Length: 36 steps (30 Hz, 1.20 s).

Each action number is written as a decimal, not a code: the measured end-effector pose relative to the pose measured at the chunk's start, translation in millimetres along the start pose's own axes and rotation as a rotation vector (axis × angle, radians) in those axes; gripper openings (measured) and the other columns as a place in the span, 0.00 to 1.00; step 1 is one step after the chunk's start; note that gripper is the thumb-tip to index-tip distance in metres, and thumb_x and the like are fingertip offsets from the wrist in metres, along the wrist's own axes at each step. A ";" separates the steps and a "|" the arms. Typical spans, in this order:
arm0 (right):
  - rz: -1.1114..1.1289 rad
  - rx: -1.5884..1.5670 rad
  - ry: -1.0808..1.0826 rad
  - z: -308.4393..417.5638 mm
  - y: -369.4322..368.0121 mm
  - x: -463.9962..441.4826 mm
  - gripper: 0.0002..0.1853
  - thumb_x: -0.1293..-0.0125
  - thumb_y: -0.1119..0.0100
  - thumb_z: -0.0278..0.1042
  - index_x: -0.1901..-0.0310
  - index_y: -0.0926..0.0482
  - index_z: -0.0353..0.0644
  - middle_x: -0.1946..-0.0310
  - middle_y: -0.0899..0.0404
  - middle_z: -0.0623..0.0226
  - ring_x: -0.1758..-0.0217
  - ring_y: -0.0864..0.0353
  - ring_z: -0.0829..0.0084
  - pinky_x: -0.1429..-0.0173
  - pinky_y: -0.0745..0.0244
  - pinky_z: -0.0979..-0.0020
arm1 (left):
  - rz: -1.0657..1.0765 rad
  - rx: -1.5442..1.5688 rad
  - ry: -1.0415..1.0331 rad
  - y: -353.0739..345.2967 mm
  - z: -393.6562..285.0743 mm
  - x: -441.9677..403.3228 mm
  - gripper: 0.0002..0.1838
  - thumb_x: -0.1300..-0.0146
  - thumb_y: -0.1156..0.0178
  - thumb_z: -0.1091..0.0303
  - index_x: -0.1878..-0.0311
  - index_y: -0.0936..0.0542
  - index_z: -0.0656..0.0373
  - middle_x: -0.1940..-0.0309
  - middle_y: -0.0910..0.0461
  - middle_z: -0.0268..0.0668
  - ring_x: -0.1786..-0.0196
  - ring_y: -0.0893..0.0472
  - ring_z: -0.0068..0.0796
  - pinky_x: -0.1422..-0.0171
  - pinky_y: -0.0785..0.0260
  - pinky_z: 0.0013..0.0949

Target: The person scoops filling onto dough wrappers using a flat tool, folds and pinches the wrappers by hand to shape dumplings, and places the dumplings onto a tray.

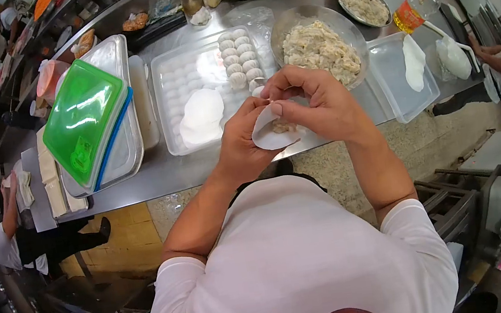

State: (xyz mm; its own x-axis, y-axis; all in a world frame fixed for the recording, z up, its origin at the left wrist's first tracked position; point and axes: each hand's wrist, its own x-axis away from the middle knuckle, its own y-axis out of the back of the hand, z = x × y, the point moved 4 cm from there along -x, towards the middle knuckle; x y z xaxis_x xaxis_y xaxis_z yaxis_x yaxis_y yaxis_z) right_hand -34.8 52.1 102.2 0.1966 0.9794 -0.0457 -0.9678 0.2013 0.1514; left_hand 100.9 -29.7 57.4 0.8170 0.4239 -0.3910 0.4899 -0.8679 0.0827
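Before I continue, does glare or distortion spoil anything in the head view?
Head view: strong fisheye bending, black corners; white glare streaks on the green lid; the stacked wrappers look washed out, single edges hard to tell apart; the left hand, right hand and held wrapper look fairly clear; the far background near the rim looks soft.

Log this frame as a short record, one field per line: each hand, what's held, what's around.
Left hand: holds a white wrapper
Right hand: thumb and fingers on the wrapper's upper edge
Inside wrapper: a little pale filling
Ahead, left: translucent tray with rows of white dumplings and overlapping white rounds
Ahead, right: bowl of pale mixture
Far left: green lid
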 end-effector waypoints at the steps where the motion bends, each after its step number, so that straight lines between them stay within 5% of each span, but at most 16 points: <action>1: -0.009 -0.045 -0.025 -1.9 -2.8 -1.7 0.07 0.31 0.37 0.27 0.56 0.21 0.34 0.54 0.21 0.63 0.48 0.23 0.77 0.40 0.28 0.71 | -0.010 0.020 -0.015 2.5 0.5 1.3 0.21 0.48 0.22 0.73 0.50 0.16 0.60 0.55 0.20 0.36 0.52 0.18 0.30 0.48 0.25 0.32; 10: -0.275 0.242 0.411 9.5 -22.4 3.5 0.08 0.45 0.36 0.21 0.63 0.21 0.38 0.54 0.20 0.56 0.49 0.20 0.63 0.42 0.28 0.66 | -0.094 0.348 0.271 23.1 17.2 13.8 0.21 0.43 0.25 0.79 0.46 0.18 0.61 0.52 0.17 0.29 0.50 0.19 0.20 0.44 0.24 0.27; 14: -0.250 0.349 0.398 13.9 -23.1 11.9 0.06 0.44 0.36 0.20 0.66 0.21 0.39 0.51 0.21 0.57 0.50 0.21 0.64 0.42 0.28 0.66 | -0.121 0.487 0.305 30.9 20.4 15.4 0.22 0.42 0.26 0.80 0.43 0.19 0.65 0.52 0.15 0.35 0.50 0.17 0.20 0.44 0.22 0.28; 17: -0.226 0.339 0.371 4.5 -27.6 20.4 0.10 0.41 0.36 0.19 0.58 0.21 0.40 0.48 0.22 0.60 0.48 0.22 0.68 0.41 0.29 0.68 | -0.162 0.693 0.289 33.8 21.0 16.1 0.22 0.42 0.29 0.84 0.43 0.19 0.66 0.50 0.15 0.39 0.48 0.16 0.27 0.43 0.19 0.32; 20: -0.383 -0.047 0.383 -13.9 -30.2 25.4 0.21 0.40 0.33 0.18 0.46 0.25 0.39 0.47 0.23 0.64 0.47 0.23 0.74 0.39 0.30 0.70 | -0.185 0.764 0.264 37.4 14.7 15.7 0.23 0.43 0.29 0.86 0.43 0.19 0.65 0.50 0.15 0.40 0.47 0.15 0.29 0.42 0.18 0.33; 22: -0.312 -0.448 0.180 -25.6 -38.9 25.6 0.29 0.41 0.31 0.17 0.38 0.30 0.37 0.48 0.24 0.66 0.45 0.25 0.78 0.37 0.30 0.71 | -0.191 0.780 0.261 37.5 10.0 14.4 0.24 0.44 0.29 0.87 0.43 0.19 0.65 0.50 0.15 0.40 0.47 0.15 0.30 0.42 0.18 0.33; 32: -0.458 -0.510 0.291 -26.2 -60.7 27.6 0.22 0.38 0.33 0.14 0.43 0.26 0.34 0.52 0.22 0.68 0.53 0.22 0.81 0.47 0.28 0.80 | -0.205 0.767 0.220 35.7 0.6 14.4 0.24 0.44 0.27 0.84 0.43 0.20 0.66 0.50 0.15 0.40 0.47 0.15 0.31 0.40 0.21 0.35; 34: -0.491 -0.153 0.328 -32.9 -55.7 34.0 0.16 0.37 0.33 0.14 0.49 0.22 0.33 0.54 0.21 0.67 0.59 0.23 0.83 0.53 0.30 0.81 | -0.200 0.753 0.220 35.0 0.3 15.7 0.24 0.44 0.27 0.83 0.43 0.20 0.66 0.50 0.15 0.38 0.48 0.16 0.30 0.40 0.21 0.33; 36: -0.524 -0.140 0.340 -31.9 -55.5 32.7 0.13 0.37 0.33 0.16 0.51 0.20 0.34 0.56 0.20 0.67 0.61 0.24 0.83 0.56 0.30 0.81 | -0.203 0.590 0.213 36.4 -1.1 17.3 0.24 0.44 0.26 0.81 0.43 0.21 0.66 0.50 0.16 0.34 0.47 0.17 0.28 0.40 0.21 0.30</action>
State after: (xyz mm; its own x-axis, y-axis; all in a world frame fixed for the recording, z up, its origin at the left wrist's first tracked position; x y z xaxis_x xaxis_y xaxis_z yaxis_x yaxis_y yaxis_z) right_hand 20.4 72.5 60.7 0.6106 0.6876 -0.3928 -0.7726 0.6261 -0.1050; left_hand 133.2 -53.6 54.7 0.7978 0.5837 -0.1509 0.4414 -0.7360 -0.5133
